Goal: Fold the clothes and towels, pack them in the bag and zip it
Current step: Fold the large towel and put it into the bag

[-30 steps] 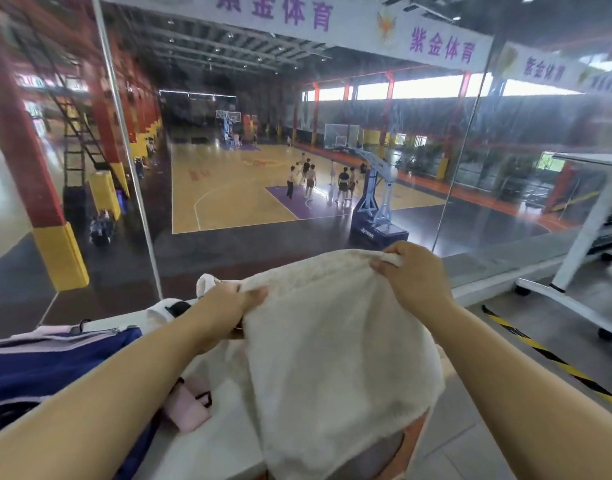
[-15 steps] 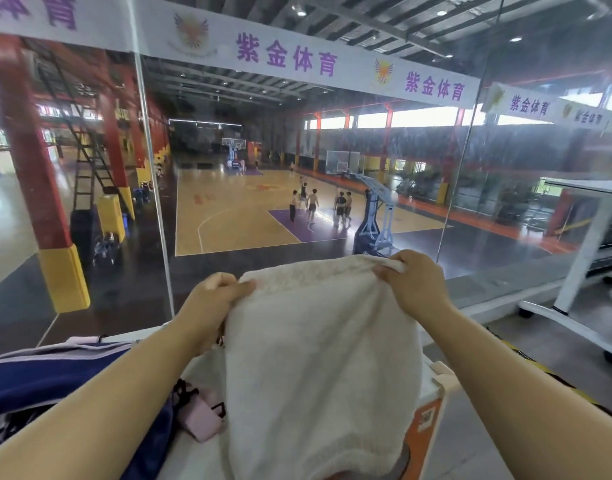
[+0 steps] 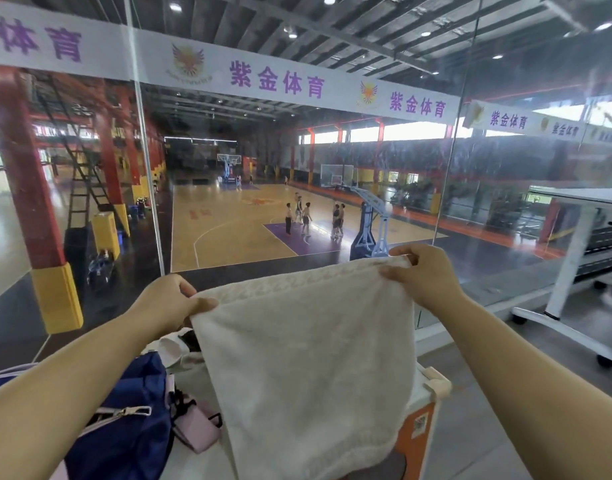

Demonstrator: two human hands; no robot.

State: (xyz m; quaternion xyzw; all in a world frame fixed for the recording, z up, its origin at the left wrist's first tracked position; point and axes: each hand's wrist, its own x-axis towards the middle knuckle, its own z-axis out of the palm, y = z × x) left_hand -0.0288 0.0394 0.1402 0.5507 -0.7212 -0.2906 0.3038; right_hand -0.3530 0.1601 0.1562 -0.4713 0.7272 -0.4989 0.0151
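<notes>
A white towel [image 3: 308, 362] hangs in the air in front of me, held up by its top edge. My left hand [image 3: 166, 303] pinches the top left corner and my right hand [image 3: 422, 278] pinches the top right corner. Below my left arm lies a navy blue bag [image 3: 124, 427] with pink trim and a zipper pull. White clothing [image 3: 172, 348] shows just behind the towel's left edge, on the bag. The towel hides most of the surface beneath it.
An orange and white box [image 3: 418, 420] stands under the towel at the right. A glass wall [image 3: 488, 237] runs right in front, overlooking a basketball court. A white wheeled table frame [image 3: 571, 271] stands at the far right on the grey floor.
Both hands have spread apart, stretching the towel's top edge wider and flatter. My view has tilted upward, and the blue bag now shows lower in the frame.
</notes>
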